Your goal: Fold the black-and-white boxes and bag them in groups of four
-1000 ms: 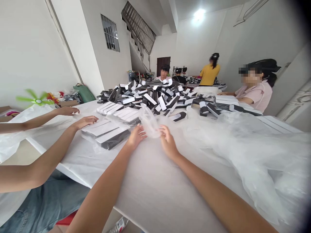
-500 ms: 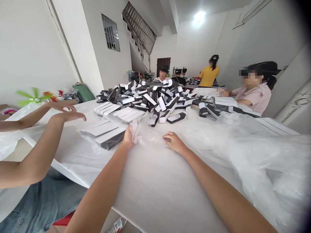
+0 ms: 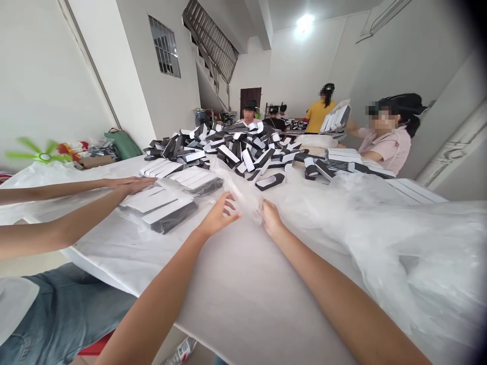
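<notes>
My right hand (image 3: 271,217) is closed on the edge of a clear plastic bag (image 3: 243,193), which stretches up and away toward the pile. Just left of the bag, my left hand (image 3: 220,213) has its fingers apart and holds nothing. Beyond both hands lies a heap of black-and-white boat-shaped pieces (image 3: 247,157). Left of my left hand, clear bags packed with these pieces (image 3: 167,208) rest on the white table (image 3: 236,284).
At the left, a co-worker's hands (image 3: 133,185) lie by the packed bags. Loose plastic bags (image 3: 380,228) spread over the table's right side. Across from there, a person in pink (image 3: 388,142) lifts a packed bag (image 3: 335,119). A green fan (image 3: 43,156) stands far left.
The plastic bag has passed from my left hand to my right, and my left fingers have opened. The co-worker's hands at left have come down onto the packed bags. A packed bag is raised at right.
</notes>
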Motion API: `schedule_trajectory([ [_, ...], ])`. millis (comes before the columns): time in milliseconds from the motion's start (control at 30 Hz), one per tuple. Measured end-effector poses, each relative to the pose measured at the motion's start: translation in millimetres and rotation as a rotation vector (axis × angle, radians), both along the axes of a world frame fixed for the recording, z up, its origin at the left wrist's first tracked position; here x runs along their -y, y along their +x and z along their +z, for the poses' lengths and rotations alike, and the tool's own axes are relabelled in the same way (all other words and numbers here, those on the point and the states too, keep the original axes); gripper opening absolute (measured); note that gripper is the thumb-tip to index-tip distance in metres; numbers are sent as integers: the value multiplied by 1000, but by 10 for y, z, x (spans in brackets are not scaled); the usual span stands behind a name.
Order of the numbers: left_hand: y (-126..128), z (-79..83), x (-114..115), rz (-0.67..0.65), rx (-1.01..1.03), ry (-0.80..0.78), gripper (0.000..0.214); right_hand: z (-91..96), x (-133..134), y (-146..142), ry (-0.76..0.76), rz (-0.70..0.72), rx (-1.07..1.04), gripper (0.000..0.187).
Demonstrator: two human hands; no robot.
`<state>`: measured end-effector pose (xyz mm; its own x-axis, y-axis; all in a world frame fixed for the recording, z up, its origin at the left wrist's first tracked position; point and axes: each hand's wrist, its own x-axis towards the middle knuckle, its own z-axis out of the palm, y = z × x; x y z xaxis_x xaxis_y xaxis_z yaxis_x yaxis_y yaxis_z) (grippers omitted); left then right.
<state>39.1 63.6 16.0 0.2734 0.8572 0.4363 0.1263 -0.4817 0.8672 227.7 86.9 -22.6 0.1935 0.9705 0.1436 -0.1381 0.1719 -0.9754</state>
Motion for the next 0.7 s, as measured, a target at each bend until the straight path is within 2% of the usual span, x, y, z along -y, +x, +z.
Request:
schedule_trajectory([
  [67, 71, -18, 9, -58, -29, -24, 54, 28, 49, -85, -13, 132, -14, 20],
  [133, 95, -40, -26, 13, 6, -47, 30, 36, 76, -131, -29, 205, -37, 23],
  [200, 63, -60, -88, 102, 43, -83, 17, 27, 68, -117, -34, 188, -84, 25],
  [400, -155, -127, -258, 233, 109, -208, 25, 5, -113, 164, -25, 2, -254, 17],
  [567, -188, -168, -297, 276, 299, -269, 39, 21, -188, 322, -56, -76, -219, 24],
  [633, -187, -164, -305, 300, 396, -254, 41, 35, -147, 338, -64, -81, -173, 26],
  [700, -200, -150, -321, 347, 493, -228, 42, 67, -78, 338, -72, -26, -128, 28],
])
